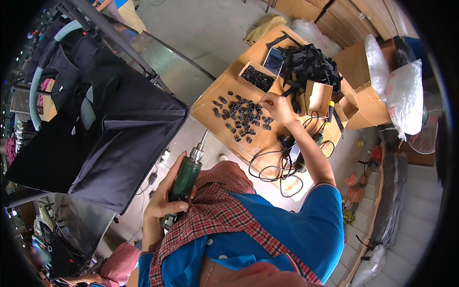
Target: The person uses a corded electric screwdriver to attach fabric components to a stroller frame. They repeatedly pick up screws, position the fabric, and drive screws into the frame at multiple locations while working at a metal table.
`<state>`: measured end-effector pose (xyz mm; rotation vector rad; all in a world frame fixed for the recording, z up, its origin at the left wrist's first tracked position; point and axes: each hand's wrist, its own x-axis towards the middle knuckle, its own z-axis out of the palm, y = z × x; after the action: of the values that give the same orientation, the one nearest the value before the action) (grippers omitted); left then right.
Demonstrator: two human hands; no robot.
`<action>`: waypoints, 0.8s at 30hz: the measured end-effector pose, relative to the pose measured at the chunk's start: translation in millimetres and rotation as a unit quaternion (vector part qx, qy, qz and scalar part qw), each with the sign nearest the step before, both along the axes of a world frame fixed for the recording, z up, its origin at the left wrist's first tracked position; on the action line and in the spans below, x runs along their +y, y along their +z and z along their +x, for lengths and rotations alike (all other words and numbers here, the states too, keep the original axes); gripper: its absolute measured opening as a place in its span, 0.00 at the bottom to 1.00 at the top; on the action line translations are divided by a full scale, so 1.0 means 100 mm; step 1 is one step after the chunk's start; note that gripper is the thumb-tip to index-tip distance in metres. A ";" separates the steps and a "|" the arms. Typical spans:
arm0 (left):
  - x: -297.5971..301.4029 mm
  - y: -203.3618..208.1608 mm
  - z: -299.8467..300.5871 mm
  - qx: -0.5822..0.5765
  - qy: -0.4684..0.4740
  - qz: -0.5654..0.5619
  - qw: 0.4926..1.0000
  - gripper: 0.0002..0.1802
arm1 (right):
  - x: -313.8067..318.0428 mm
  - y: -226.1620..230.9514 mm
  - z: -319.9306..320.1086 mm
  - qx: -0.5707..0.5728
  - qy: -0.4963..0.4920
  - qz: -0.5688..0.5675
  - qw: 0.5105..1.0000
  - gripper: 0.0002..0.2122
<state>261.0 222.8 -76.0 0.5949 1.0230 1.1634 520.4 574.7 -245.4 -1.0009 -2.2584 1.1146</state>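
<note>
My left hand (162, 203) is wrapped round a green electric screwdriver (188, 177), its metal bit tilted up toward the near edge of a wooden table (203, 107). Over the table, my right hand (277, 106) is closed in a pinch beside many small black plastic pieces (244, 114) scattered across the top. Whatever its fingertips hold is too small to make out. Just beyond the pieces stands an open cardboard box (248, 86) filled with small black parts. To the left, a black fabric body on a metal frame (126, 129) reaches close to the table corner.
A phone (274, 60) leans by the box, next to a heap of black straps (311, 64). Small open cartons (317, 97) sit at the right. Another corded tool (296, 154) lies among looped black cables. Large cartons and plastic bags (405, 98) stand beyond the table.
</note>
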 end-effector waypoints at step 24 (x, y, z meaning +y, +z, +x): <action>-1.36 0.69 -0.63 0.169 0.091 0.237 0.952 0.67 | -1.90 2.78 -2.47 0.207 0.480 -0.267 0.809 0.08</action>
<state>197.8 86.4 -7.1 1.1287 1.1061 1.5218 273.9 384.6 32.6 0.3797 -2.0681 2.1895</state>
